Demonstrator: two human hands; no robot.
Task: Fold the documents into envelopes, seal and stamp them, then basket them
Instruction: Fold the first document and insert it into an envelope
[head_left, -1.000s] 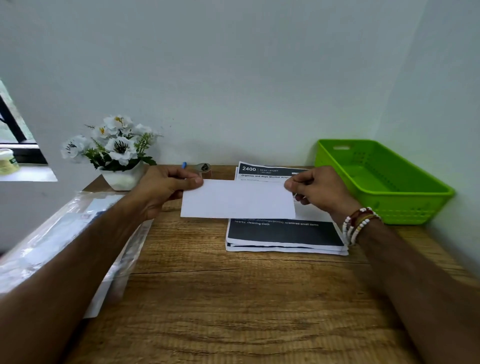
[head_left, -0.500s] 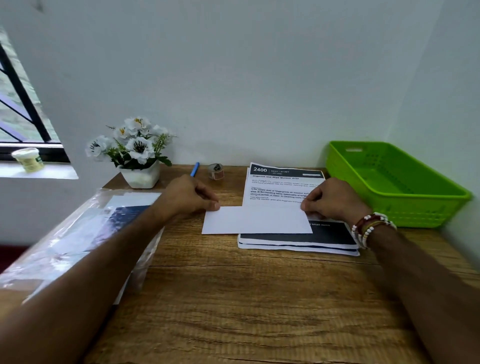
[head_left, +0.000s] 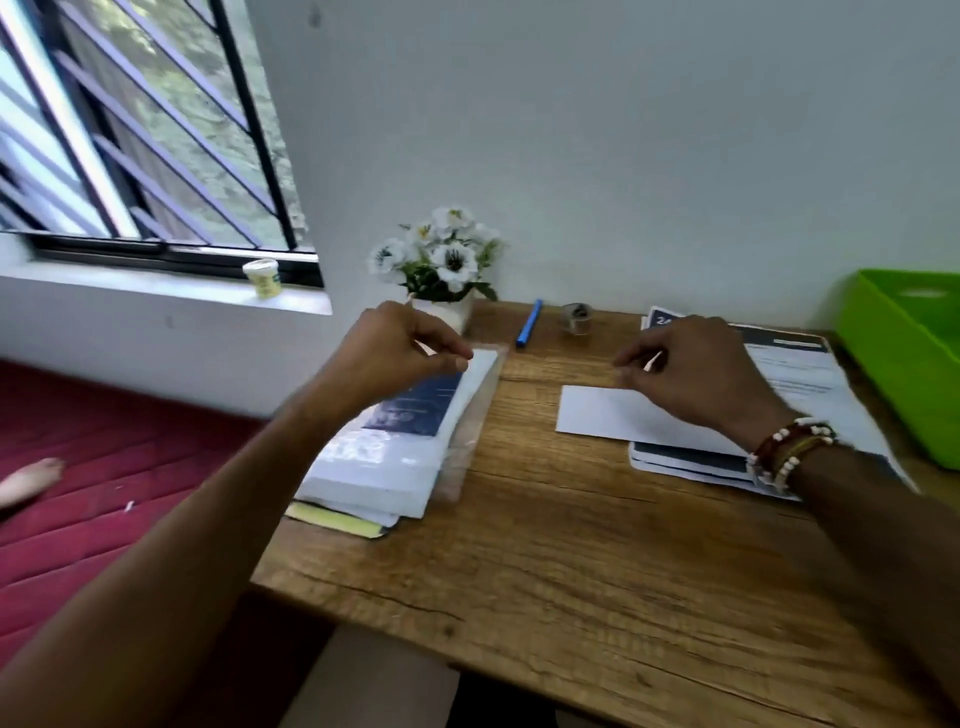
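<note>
Wood desk under a pale wall, barred window in the upper left of frame. Your folded sheet now lies flat at centre-right. Its right part overlaps the printed doc stack and its left part sits on bare wood.

A sec ago you held it up in the air, and half a sec ago both hands pinned it by its ends. Now both hands are off it.
- **Right hand**: hovers over the sheet's upper right w/ fingers loosely curled, gripping nothing you can see.
- **Left hand**: has swung over to centre-left, above the top end of the clear-wrapped pack, prob. the envelopes. Thumb & index tips are nearly together and the other fingers are curled. Motion blur means you can't tell if it has nipped the plastic or is empty.

Your head has turned left too, so the green basket is cut off at the right edge.

What this means for the task, prob.: the fold is done and the next step is getting an envelope out. Nothing looks sealed, stamped or basketed yet. A blue stick & a small clear-ish item wait at the desk's back, just right of the potted flowers. They may be the glue & stamp, but they're too small to be sure.
</note>
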